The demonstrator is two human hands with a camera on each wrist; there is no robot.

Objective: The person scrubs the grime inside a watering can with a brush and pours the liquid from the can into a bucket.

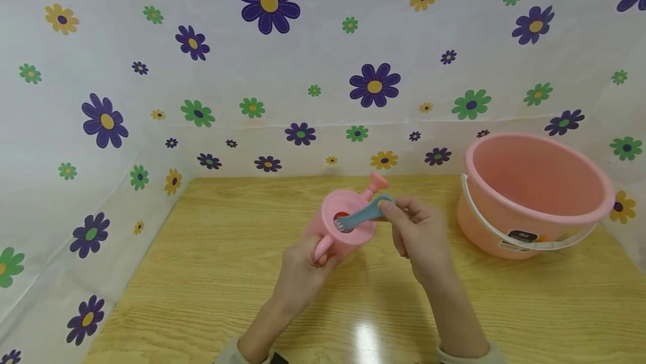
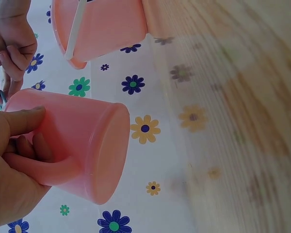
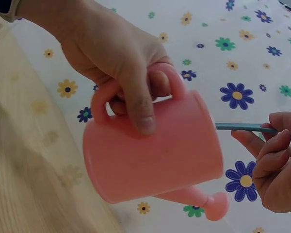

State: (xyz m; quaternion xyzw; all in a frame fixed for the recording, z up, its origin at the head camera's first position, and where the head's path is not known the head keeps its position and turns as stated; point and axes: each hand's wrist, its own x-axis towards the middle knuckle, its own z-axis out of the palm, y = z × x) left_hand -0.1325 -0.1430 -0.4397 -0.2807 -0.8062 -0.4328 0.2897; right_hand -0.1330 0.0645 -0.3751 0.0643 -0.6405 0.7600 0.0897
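Note:
My left hand (image 1: pixel 303 274) grips the loop handle of a pink toy watering can (image 1: pixel 360 235), its thumb laid along the can's side in the right wrist view. The can is tilted above the table, with its opening turned up toward the head camera and its spout (image 1: pixel 377 184) pointing away to the right. Between thumb and fingers, my right hand (image 1: pixel 421 238) pinches the end of a light blue toy rake (image 1: pixel 363 215). The rake's pronged end reaches into the can's opening, where a patch of something red (image 1: pixel 342 215) shows behind it.
A large pink bucket (image 1: pixel 484 229) with a white handle (image 1: pixel 504 235) stands at the right on the wood-grain table (image 1: pixel 217 274). Behind and to the left hangs a white sheet (image 1: pixel 313 61) printed with purple, green and yellow flowers.

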